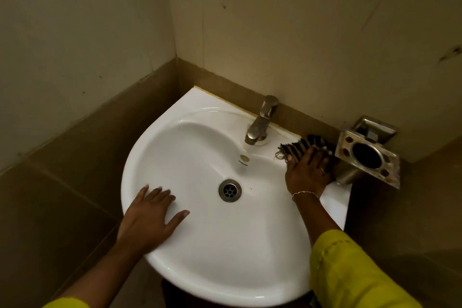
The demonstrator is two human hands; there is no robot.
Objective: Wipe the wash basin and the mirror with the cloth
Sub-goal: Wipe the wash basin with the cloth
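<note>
A white corner wash basin point(200, 245) fills the middle of the view, with a metal drain point(229, 190) at its centre. My left hand point(150, 217) lies flat, fingers spread, on the basin's left rim and holds nothing. My right hand point(308, 172) presses a dark striped cloth point(303, 145) flat against the basin's back right ledge, beside the tap point(262, 122). The cloth's frayed edge sticks out past my fingertips. No mirror is in view.
A steel wall holder point(367, 155) with a round cup hole juts out just right of my right hand. Tiled walls close in behind and to the left of the basin. The basin's right edge ends near the holder.
</note>
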